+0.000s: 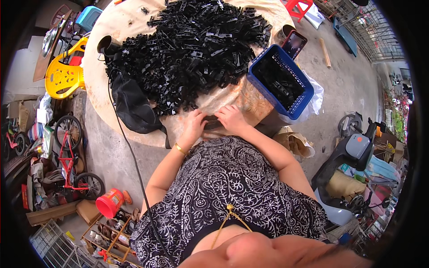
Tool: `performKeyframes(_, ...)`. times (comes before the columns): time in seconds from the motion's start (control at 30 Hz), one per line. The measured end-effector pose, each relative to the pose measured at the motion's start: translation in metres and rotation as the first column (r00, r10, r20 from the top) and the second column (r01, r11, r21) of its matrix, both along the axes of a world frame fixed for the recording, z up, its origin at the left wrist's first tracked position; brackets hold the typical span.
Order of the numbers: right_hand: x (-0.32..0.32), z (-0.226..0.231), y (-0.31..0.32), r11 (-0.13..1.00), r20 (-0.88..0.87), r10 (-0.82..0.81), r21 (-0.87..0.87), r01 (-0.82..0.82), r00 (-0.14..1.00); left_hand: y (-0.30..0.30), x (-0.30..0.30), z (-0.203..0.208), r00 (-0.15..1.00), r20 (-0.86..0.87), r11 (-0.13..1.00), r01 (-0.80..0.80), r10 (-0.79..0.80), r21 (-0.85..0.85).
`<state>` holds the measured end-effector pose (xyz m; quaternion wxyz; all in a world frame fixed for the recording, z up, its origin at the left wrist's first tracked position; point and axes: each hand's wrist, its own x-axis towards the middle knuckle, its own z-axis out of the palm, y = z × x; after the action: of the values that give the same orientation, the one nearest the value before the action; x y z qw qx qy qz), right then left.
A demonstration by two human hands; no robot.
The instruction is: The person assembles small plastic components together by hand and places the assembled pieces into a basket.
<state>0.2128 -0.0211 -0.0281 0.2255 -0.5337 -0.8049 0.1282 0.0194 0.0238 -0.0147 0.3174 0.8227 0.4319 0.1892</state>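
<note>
Most of the black plastic parts (196, 58) lie heaped on the tabletop (99, 85), with fewer in the blue basket (298, 71), so plenty seems left. The left hand (195, 124) and right hand (232, 119) curl around a dark piece (212, 124) (how firmly, I cannot tell).

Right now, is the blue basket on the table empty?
No, black pieces are lying inside the blue basket.

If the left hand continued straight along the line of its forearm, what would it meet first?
Probably the pile of black pieces, just beyond the left hand, though depth is unclear.
</note>
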Motion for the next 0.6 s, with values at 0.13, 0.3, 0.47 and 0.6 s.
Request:
performKeyframes(0.13,0.000,0.000,0.002,0.999,0.022,0.014,0.034,-0.015,1.000,0.003,-0.004,-0.007,0.999,-0.022,0.999,0.045,-0.045,0.019)
performKeyframes(0.3,-0.001,0.004,0.003,0.995,-0.006,0.064,0.074,-0.064,0.998,0.004,-0.006,-0.014,0.999,0.012,0.998,0.047,-0.047,0.041)
performKeyframes(0.47,0.004,0.006,0.010,0.988,0.042,0.145,0.037,-0.147,0.989,0.008,-0.006,-0.009,0.997,0.023,0.997,0.072,-0.071,-0.014)
performKeyframes(0.6,0.001,0.007,0.004,0.994,0.065,0.106,0.031,-0.108,0.992,0.003,-0.003,-0.003,0.999,-0.005,0.999,0.034,-0.034,-0.023)
